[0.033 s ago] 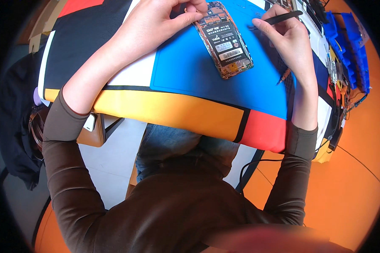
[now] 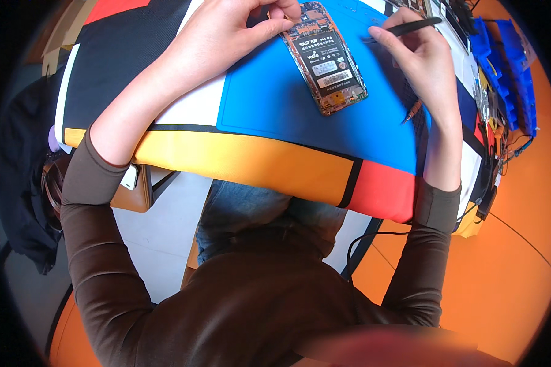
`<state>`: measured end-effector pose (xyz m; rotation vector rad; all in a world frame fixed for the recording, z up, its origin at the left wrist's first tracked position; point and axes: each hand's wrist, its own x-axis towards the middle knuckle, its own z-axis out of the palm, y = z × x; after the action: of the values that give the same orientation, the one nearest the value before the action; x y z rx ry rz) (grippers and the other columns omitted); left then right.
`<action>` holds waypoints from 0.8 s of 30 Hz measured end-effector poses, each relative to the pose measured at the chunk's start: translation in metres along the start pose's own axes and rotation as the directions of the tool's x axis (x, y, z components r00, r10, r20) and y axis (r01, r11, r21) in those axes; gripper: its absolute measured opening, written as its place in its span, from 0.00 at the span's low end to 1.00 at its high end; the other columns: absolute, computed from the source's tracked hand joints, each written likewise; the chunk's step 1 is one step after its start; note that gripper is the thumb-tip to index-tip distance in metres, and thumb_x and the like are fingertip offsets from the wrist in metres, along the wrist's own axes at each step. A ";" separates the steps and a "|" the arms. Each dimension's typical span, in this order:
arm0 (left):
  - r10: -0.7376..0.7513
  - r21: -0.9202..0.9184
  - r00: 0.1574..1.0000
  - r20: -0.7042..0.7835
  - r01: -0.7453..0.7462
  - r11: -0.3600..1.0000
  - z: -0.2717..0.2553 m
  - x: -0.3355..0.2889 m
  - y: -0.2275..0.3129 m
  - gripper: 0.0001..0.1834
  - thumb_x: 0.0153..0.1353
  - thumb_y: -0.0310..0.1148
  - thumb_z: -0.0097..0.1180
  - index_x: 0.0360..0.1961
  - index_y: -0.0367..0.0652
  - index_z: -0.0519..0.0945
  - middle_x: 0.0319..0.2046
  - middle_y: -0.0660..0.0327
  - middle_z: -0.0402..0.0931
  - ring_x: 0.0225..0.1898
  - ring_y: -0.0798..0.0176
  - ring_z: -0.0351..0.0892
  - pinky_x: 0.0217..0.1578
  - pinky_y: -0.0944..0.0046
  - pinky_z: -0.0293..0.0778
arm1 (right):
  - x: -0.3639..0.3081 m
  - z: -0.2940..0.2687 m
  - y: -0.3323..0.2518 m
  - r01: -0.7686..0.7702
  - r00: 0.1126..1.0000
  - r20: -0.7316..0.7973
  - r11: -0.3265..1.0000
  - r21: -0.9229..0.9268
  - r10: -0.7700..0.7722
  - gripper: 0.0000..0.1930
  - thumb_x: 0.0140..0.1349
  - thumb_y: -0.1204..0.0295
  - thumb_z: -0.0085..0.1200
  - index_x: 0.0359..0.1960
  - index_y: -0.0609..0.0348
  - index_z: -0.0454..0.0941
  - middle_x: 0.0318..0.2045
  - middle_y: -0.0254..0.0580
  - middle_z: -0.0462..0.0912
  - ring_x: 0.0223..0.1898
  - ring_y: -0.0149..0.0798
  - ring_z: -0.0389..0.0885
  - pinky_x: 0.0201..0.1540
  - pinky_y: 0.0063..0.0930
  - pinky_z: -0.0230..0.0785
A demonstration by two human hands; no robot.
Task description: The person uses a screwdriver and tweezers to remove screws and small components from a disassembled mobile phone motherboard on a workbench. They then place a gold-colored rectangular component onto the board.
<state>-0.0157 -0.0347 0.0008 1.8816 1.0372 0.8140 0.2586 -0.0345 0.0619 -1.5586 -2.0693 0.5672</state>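
Observation:
An opened mobile phone (image 2: pixel 312 95) lies slantwise on a blue mat (image 2: pixel 257 98), its back cover off. Its black battery (image 2: pixel 317 46) and the circuit board at the far end are exposed. My left hand (image 2: pixel 217 33) is closed in a pinch at the phone's far left corner, the thumb resting on the edge; part of the fingers is cut off by the picture's top. To the right of the phone, my right hand (image 2: pixel 428 61) grips black tweezers (image 2: pixel 415 26) between thumb and fingers. The tweezer tips point left, apart from the phone.
A thin copper-coloured tool (image 2: pixel 412 112) lies beside my right wrist. Blue parts bins (image 2: pixel 514 67) and cluttered tools with cables stand along the right side. The table's cloth (image 2: pixel 245 156) has coloured blocks and hangs over the near edge. A brown bag (image 2: pixel 138 192) sits below at left.
My right hand has shifted very slightly to the right with the tweezers. The left hand and the phone stay where they were.

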 end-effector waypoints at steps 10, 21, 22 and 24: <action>0.047 0.256 0.999 -0.017 -0.041 0.966 0.008 -0.003 0.023 0.15 0.58 0.28 0.69 0.41 0.43 0.75 0.32 0.62 0.69 0.36 0.62 0.70 0.40 0.62 0.69 | -0.025 0.049 0.013 0.146 0.979 0.034 0.809 0.569 -0.201 0.04 0.70 0.80 0.60 0.43 0.64 0.80 0.32 0.34 0.83 0.34 0.24 0.81 0.37 0.16 0.72; 0.076 0.228 0.997 -0.013 -0.071 0.971 0.017 0.007 0.015 0.16 0.56 0.26 0.70 0.40 0.41 0.74 0.32 0.59 0.72 0.36 0.60 0.72 0.39 0.62 0.69 | -0.035 0.045 0.021 0.263 0.958 -0.023 0.847 0.462 -0.284 0.07 0.68 0.84 0.60 0.45 0.66 0.79 0.38 0.35 0.83 0.39 0.23 0.83 0.43 0.15 0.75; 0.072 0.223 0.997 -0.014 -0.067 0.973 0.019 0.007 0.014 0.16 0.56 0.26 0.70 0.40 0.41 0.74 0.32 0.58 0.72 0.36 0.60 0.72 0.39 0.62 0.69 | -0.035 0.044 0.022 0.266 0.957 -0.023 0.846 0.461 -0.289 0.07 0.68 0.84 0.60 0.45 0.66 0.79 0.38 0.35 0.83 0.39 0.22 0.82 0.42 0.14 0.74; 0.058 0.201 0.998 -0.022 -0.053 0.978 0.021 0.007 0.014 0.16 0.56 0.26 0.70 0.40 0.41 0.74 0.32 0.58 0.72 0.36 0.60 0.72 0.39 0.62 0.70 | -0.036 0.041 0.025 0.277 0.954 -0.027 0.843 0.461 -0.299 0.07 0.68 0.84 0.61 0.45 0.66 0.79 0.38 0.34 0.82 0.39 0.21 0.81 0.42 0.14 0.73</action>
<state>0.0094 -0.0401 0.0052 2.0822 1.1235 0.7938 0.2608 -0.0643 0.0097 -0.9482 -1.9609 0.9061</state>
